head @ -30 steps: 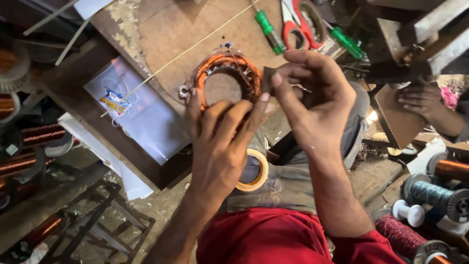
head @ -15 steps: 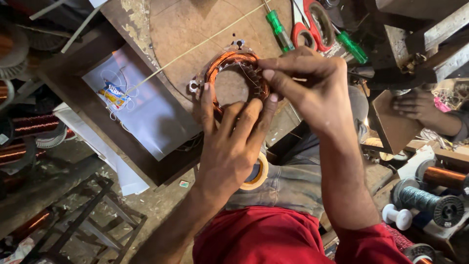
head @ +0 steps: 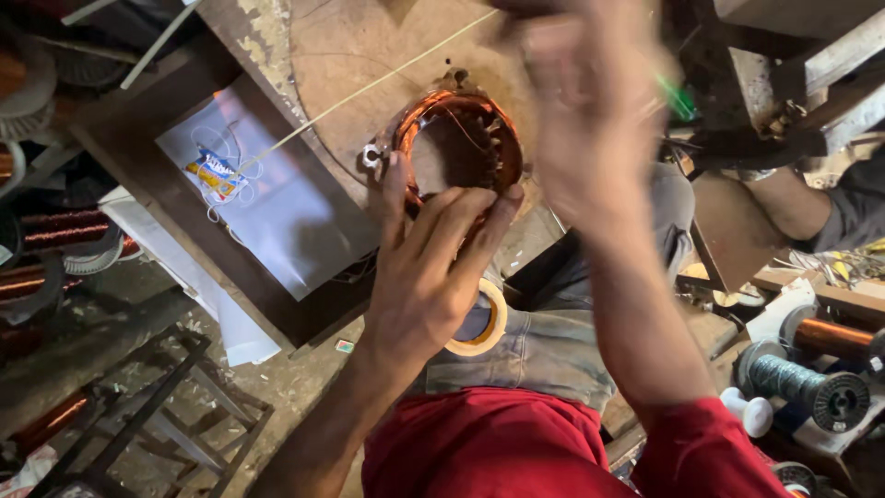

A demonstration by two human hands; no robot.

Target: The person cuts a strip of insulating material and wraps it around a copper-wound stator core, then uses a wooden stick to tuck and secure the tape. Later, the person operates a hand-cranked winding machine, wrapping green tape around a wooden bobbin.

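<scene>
Nearest, a roll of tape (head: 484,325) lies on the person's lap beneath the left hand (head: 433,267). That hand grips the near rim of a copper-wound stator ring (head: 458,140), fingers spread over its edge; the ring sits on a round wooden board (head: 355,55). Above it, the right hand (head: 590,111) is raised and blurred; its grip cannot be determined. Wire spools (head: 807,387) stand at right.

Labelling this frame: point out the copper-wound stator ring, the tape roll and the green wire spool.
copper-wound stator ring (head: 502,152), head view, on the right side of the copper winding.
tape roll (head: 493,323), head view, on its pale outer rim below the left hand.
green wire spool (head: 784,378), head view, on the wound green wire.
</scene>
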